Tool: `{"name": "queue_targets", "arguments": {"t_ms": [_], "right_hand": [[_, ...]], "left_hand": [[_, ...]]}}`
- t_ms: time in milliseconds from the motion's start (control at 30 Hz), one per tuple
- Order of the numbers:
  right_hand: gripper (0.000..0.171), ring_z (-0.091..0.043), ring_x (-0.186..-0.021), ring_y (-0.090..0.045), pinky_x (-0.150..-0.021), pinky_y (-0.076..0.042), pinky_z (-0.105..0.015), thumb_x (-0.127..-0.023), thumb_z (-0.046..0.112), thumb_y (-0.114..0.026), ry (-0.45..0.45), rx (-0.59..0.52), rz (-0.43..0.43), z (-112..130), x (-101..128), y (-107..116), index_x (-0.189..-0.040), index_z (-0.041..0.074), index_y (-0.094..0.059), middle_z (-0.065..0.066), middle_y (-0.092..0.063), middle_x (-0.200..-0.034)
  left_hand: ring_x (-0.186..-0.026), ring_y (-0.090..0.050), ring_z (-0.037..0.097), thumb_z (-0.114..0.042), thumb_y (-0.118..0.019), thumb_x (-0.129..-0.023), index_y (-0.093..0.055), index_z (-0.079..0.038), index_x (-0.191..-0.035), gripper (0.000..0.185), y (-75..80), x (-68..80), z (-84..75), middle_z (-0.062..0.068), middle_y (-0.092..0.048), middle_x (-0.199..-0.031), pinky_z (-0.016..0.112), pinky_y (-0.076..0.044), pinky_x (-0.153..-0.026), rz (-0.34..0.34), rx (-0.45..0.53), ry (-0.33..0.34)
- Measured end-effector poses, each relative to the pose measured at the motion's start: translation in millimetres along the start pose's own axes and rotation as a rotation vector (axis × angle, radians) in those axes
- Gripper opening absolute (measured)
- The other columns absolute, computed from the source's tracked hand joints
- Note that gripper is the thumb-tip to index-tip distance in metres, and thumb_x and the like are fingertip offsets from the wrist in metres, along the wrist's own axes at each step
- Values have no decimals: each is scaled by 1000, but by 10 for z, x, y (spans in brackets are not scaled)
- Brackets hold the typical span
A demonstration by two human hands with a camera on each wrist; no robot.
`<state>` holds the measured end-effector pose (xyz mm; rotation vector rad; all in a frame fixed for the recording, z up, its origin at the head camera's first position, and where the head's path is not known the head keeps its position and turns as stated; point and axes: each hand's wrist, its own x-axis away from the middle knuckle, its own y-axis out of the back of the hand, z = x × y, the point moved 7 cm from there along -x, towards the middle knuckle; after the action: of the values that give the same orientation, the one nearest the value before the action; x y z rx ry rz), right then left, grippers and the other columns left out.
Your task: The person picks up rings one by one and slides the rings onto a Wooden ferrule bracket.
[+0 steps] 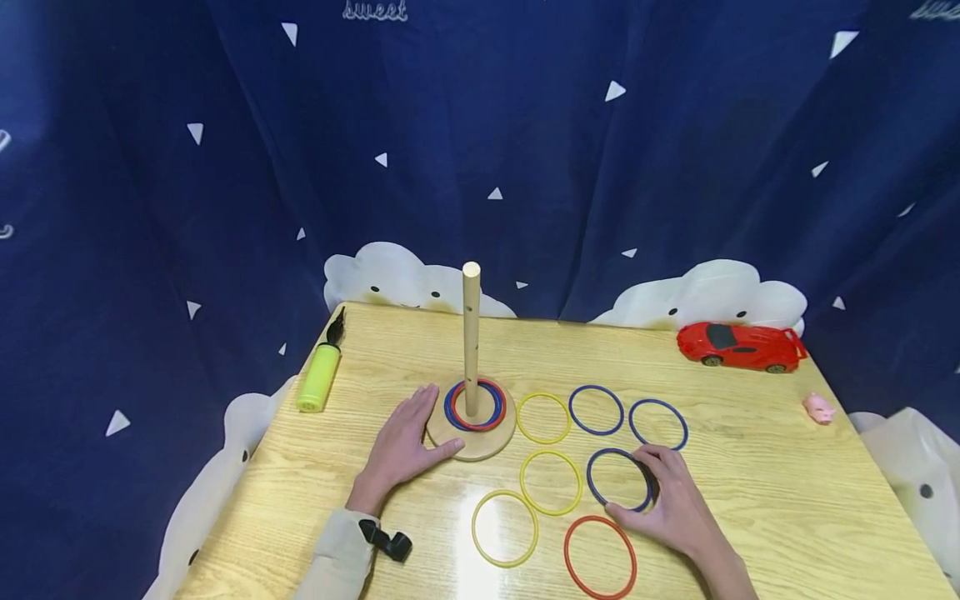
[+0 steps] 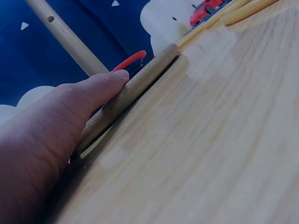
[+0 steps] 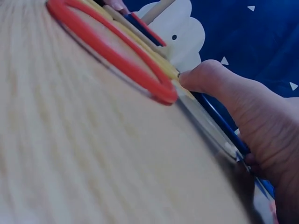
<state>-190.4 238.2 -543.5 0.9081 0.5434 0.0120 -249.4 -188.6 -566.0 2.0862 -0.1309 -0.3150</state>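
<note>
In the head view, a round wooden base (image 1: 480, 452) carries an upright peg (image 1: 471, 333) with blue rings and a red ring (image 1: 480, 428) around its foot. My left hand (image 1: 401, 442) rests against the left of this base, fingers extended along its side. Its thumb (image 2: 105, 86) lies on the base's rim in the left wrist view. On the right, my right hand (image 1: 667, 504) holds a dark blue ring (image 1: 588, 479) between thumb and fingers, spanning its right side. The ring is at or just above the tabletop; I cannot tell which.
Several loose rings lie between the hands: yellow rings (image 1: 551, 452), blue rings (image 1: 596, 387) and a red ring (image 1: 600, 517). A green pump (image 1: 318, 379) lies at the back left. A red toy car (image 1: 742, 346) and a small pink pig (image 1: 818, 408) stand at right.
</note>
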Motion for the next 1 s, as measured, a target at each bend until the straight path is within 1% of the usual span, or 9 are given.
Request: {"name": "queue_targets", "arguments": {"t_ms": [133, 267, 367, 467, 533, 600, 800, 900, 1000], "right_hand": [[86, -25, -119, -51, -101, -22, 0, -54, 47, -102, -14, -21, 16, 29, -35, 54, -120, 1, -70, -9, -60, -126], [84, -26, -119, -52, -99, -28, -4, -57, 43, -103, -6, -49, 34, 106, -139, 127, -123, 3, -70, -9, -60, -128], [81, -29, -119, -54, -99, -31, -8, -59, 38, -102, 19, -64, 48, 178, -268, 192, -124, 3, -70, -11, -61, -128], [81, -29, -120, -55, -101, -33, -13, -59, 35, -102, 47, -70, 64, 260, -421, 259, -126, 3, -69, -10, -61, -129], [83, -29, -121, -54, -102, -35, -16, -59, 34, -102, 73, -68, 68, 339, -540, 319, -127, 4, -68, -10, -61, -130], [84, -28, -122, -55, -103, -36, -17, -57, 31, -103, 108, -76, 62, 434, -673, 396, -128, 4, -67, -10, -62, -131], [91, -23, -126, -55, -108, -33, -11, -53, 30, -103, 229, -85, 52, 770, -1090, 675, -132, 5, -66, -7, -63, -135], [92, -23, -125, -56, -109, -34, -11, -53, 30, -103, 278, -106, 57, 917, -1272, 771, -133, 5, -65, -7, -64, -135], [91, -25, -125, -56, -110, -35, -13, -55, 29, -102, 313, -134, 55, 1031, -1424, 821, -134, 5, -65, -9, -64, -135]], "left_hand": [[-159, -24, 25, -82, -61, -86, -29, -11, -166, 111, 12, -11, -11, 8, -31, -170, 47, -21, -130, -7, -7, -7], [-159, -23, 23, -83, -59, -86, -29, -11, -166, 112, 3, -18, -10, 7, -30, -171, 45, -20, -130, -4, -16, -6], [-159, -23, 23, -84, -58, -86, -28, -12, -166, 112, -7, -21, -9, 6, -29, -171, 44, -19, -130, 1, -16, -4], [-159, -22, 22, -84, -58, -86, -28, -13, -166, 112, -10, -21, -7, 6, -29, -171, 44, -19, -130, 4, -11, 1], [-159, -23, 23, -83, -59, -86, -28, -12, -166, 112, -8, -23, -7, 6, -30, -171, 45, -20, -130, 2, -8, -1], [-159, -23, 23, -83, -59, -86, -28, -12, -166, 112, -7, -25, -5, 6, -30, -171, 45, -20, -130, 0, -9, -3], [-159, -23, 24, -82, -60, -86, -27, -12, -166, 111, -7, -24, 0, 7, -30, -171, 44, -19, -130, -1, -15, -9], [-159, -23, 23, -83, -60, -86, -28, -13, -166, 111, -8, -12, 0, 5, -30, -171, 44, -19, -131, 5, -12, -4], [-159, -22, 22, -84, -59, -85, -27, -14, -167, 112, -9, -2, 7, 3, -28, -171, 42, -18, -131, 10, -17, 7]]}}
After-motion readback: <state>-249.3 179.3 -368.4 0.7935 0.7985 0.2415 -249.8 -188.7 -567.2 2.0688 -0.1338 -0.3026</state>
